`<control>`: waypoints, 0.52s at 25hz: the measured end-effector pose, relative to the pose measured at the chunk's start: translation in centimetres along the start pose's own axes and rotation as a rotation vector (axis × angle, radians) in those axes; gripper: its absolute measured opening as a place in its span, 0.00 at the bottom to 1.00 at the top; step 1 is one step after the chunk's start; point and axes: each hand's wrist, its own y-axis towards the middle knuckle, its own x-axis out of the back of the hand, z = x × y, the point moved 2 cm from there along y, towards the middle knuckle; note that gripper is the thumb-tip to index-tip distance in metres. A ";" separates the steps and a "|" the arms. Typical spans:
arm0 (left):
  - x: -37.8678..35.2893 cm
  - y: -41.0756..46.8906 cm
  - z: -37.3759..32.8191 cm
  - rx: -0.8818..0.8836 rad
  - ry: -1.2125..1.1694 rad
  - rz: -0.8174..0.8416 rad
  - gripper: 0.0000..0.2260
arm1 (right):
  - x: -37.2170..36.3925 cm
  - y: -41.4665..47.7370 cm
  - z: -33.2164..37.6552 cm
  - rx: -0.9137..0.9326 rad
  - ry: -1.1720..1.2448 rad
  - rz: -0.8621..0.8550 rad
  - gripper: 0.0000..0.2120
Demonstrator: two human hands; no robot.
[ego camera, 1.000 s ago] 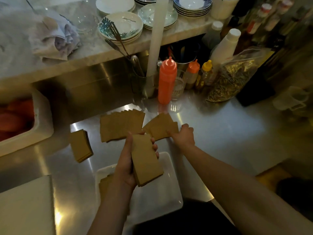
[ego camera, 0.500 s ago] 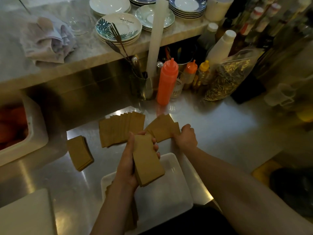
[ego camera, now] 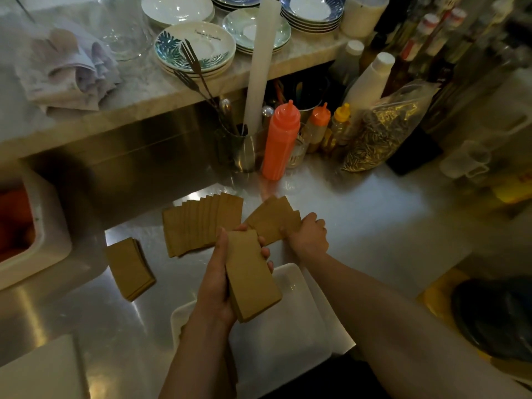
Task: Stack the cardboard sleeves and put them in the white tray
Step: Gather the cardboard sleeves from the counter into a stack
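Gripping a stack of sleeves above the white tray, the left hand has its fingers clamped round it; the right hand curls its fingers on a loose fan on the worktop. Lifted unevenly, that fan could splay and scatter, I'd say.

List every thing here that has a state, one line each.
left hand, grips the held stack.
held stack, squared, raised over the white tray.
right hand, grips the small fan.
small fan, spread, on the counter.
wide fan, spread, lying untouched.
side stack, piled, lying untouched.
white tray, flat on the counter.
orange bottle, upright, capped.
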 end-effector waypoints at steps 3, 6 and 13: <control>-0.1 0.2 -0.5 -0.002 0.005 0.010 0.31 | 0.2 0.2 0.2 -0.015 0.146 0.024 0.28; -0.2 0.9 -1.0 0.001 0.018 -0.005 0.33 | 1.0 0.1 0.8 0.023 0.402 0.130 0.22; -0.6 2.6 -2.1 0.042 -0.025 -0.068 0.45 | 3.4 1.0 3.9 0.114 0.447 0.396 0.29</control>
